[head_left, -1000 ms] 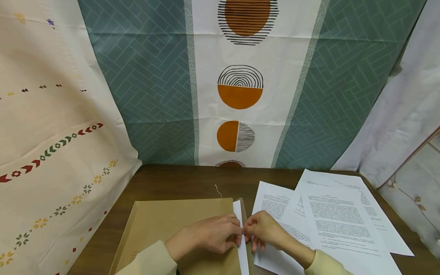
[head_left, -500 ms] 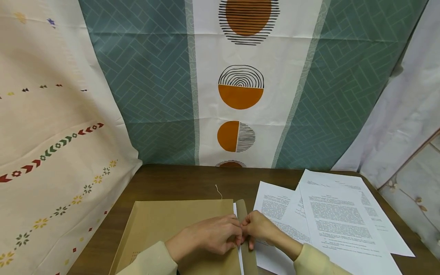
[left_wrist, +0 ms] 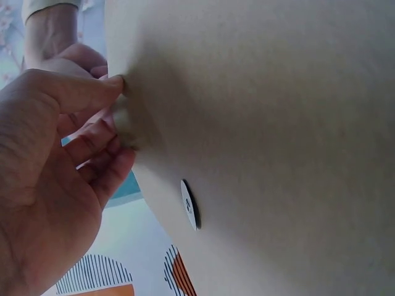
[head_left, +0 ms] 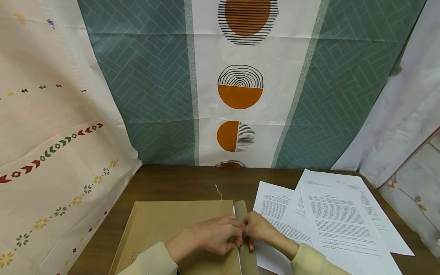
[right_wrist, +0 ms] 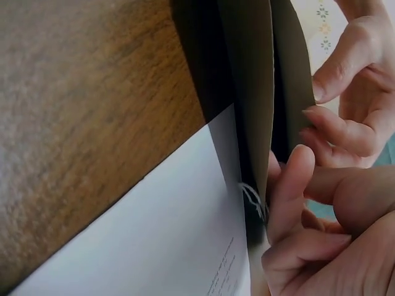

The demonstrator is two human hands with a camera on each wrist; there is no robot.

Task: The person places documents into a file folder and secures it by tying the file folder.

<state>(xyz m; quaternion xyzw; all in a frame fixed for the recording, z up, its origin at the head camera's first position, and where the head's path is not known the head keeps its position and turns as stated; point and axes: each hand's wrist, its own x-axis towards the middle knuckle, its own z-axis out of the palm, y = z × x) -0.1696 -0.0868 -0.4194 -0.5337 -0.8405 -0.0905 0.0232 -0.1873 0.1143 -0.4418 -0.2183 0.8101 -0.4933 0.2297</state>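
A brown kraft document envelope [head_left: 185, 210] lies at the front of the table, its mouth and narrow flap [head_left: 249, 261] on the right. Only a thin white edge of paper [head_left: 239, 255] shows between the envelope's panels. My left hand [head_left: 220, 233] pinches the top panel at the mouth, thumb above and fingers beneath. My right hand [head_left: 259, 227] is at the same spot, fingers curled at the flap's inner side; in the right wrist view its fingers [right_wrist: 295, 176] meet the brown edge. A small round button [left_wrist: 190, 205] sits on the envelope in the left wrist view.
Several loose printed sheets [head_left: 338, 221] overlap on the right of the dark wooden table [head_left: 172, 183], partly under my right forearm. A white string [head_left: 218, 191] sticks out past the envelope's far edge. Patterned cloths [head_left: 165, 95] hang behind and at the sides.
The white paper edge at the mouth has narrowed from a wide strip to a sliver as it went left into the envelope. The flap shows wider; my left hand stays put.
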